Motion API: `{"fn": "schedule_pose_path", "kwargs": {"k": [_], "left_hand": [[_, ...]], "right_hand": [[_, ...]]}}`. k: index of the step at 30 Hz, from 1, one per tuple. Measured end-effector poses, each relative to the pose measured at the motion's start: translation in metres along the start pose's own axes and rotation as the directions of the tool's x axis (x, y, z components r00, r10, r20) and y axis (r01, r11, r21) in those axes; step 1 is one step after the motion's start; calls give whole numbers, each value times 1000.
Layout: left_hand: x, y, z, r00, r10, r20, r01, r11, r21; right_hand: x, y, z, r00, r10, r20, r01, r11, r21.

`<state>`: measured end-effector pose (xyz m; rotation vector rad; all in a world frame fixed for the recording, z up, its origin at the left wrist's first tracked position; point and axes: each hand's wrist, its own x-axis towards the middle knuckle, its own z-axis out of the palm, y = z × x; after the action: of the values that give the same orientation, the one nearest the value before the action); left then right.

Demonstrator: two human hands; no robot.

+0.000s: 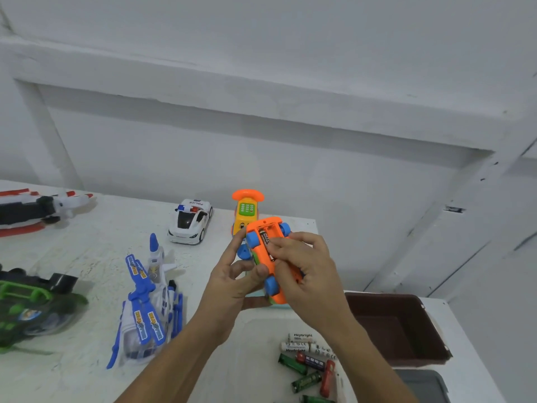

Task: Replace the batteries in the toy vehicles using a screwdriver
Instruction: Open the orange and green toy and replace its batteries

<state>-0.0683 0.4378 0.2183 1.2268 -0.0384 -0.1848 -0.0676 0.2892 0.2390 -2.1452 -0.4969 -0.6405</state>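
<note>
- The step in hand looks like the battery swap itself: the orange toy vehicle (260, 257) is held belly-up above the table (87, 257), its compartment cover off and a dark battery (265, 237) lying in the open bay.
- Whether that cell is going in or coming out cannot be told.
- The next move likely calls for a firm fingertip press or pry at the cell's end, with the toy kept steady.
- The left hand (234, 276) grips the vehicle from its 9 o'clock side, thumb pressed on the orange underside and fingers curled beneath.
- The right hand (303, 266) comes in from 3 o'clock, fingers bent, its fingertips (272, 246) touching the battery. It also wraps the toy's far side.
- Loose batteries (308, 360) lie at 5 o'clock of the hands, a brown bin (421, 354) at 4 o'clock.
- No screwdriver can be made out with certainty.
</note>
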Motion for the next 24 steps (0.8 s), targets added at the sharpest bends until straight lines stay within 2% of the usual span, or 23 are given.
{"fn": "schedule_pose_path", "kwargs": {"k": [3,5,6,8,10,11,12,13,14,15,16,17,20,24], "left_hand": [[0,1,2,1000,-11,-7,11,1000,-13],[2,0,3,999,-15,-41,15,1000,-19],[4,0,4,997,-16,-69,14,1000,-27],[7,-3,5,991,-15,-134,9,999,-47],[8,-6,6,983,-16,-181,4,998,-69],[9,-7,5,980,-20,-200,4,997,-80],[9,-9,4,976,-26,-218,7,996,-88],[9,-10,2,972,-32,-234,11,996,-93],[10,-11,1,968,-39,-248,15,995,-96],[10,-11,-1,965,-45,-258,21,995,-94],[10,-12,-2,963,-49,-265,25,995,-92],[11,-12,-3,961,-53,-272,29,995,-91],[11,-14,-4,959,-55,-278,35,996,-78],[13,-15,-4,964,-58,-260,47,998,-49]], "right_hand": [[3,2,-7,999,-8,46,7,1000,23],[14,3,-14,980,125,154,-153,971,187],[22,6,-19,941,233,247,-303,903,303],[40,16,-28,808,403,429,-585,638,501],[54,34,-33,705,518,485,-702,408,584],[59,43,-33,663,580,474,-730,361,580],[61,55,-31,629,641,440,-759,385,525],[62,67,-29,610,688,393,-787,469,401],[61,81,-26,611,711,347,-789,584,193],[60,93,-23,629,707,325,-731,679,-62],[57,103,-19,644,683,344,-621,730,-286],[54,111,-15,640,665,385,-514,742,-429],[46,115,-8,601,627,495,-380,769,-513],[45,113,-4,632,554,541,-292,818,-496]]}}
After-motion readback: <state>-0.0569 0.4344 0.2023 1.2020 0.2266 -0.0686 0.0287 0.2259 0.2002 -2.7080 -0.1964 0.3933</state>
